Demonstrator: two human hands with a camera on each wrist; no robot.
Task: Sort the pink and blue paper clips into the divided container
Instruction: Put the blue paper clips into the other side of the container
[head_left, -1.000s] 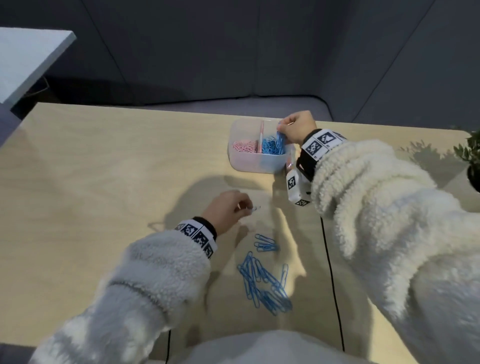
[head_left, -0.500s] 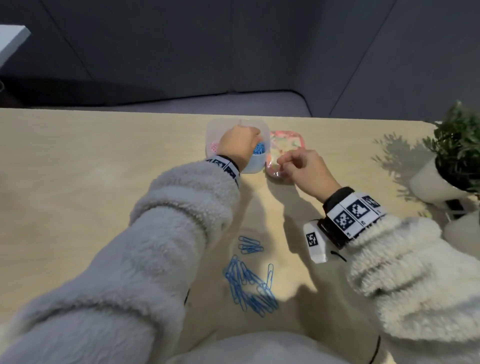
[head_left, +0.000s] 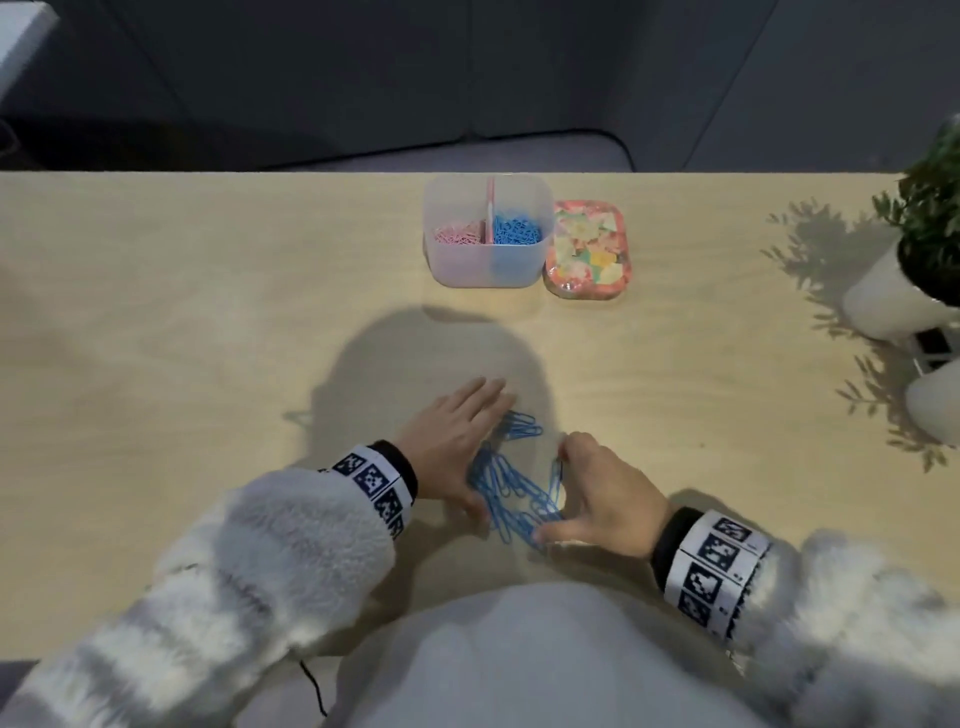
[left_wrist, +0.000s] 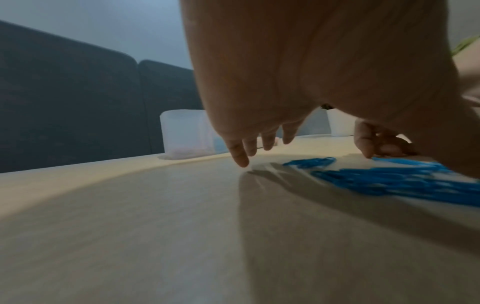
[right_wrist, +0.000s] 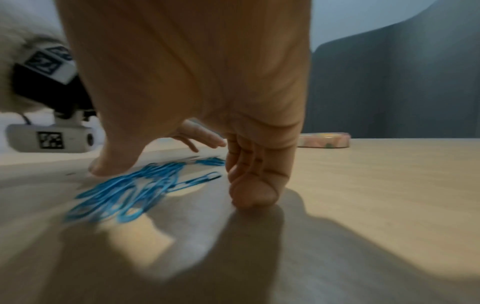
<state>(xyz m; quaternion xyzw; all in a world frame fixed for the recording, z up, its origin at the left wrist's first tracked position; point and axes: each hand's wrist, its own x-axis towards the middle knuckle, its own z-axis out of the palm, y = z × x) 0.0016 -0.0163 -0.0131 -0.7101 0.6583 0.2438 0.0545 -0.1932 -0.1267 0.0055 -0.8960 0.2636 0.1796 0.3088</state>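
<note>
Flanking the pile of blue paper clips (head_left: 511, 488) on the table (head_left: 182, 322), the left hand (head_left: 457, 441) lies with fingers straight, the right hand (head_left: 602, 499) curled at the pile's other edge; the divided container (head_left: 488, 270) stands beyond the pile, pink left, blue right. Left wrist: straight fingers (left_wrist: 240, 152) point down beside the pile. Right wrist: thumb (right_wrist: 114, 158) touches the clips, fingers curled on bare table, gripping nothing.

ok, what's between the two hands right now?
The loose pile of blue paper clips lies on the table between the left hand and the right hand, touching both. Clearest in the head view.
</note>
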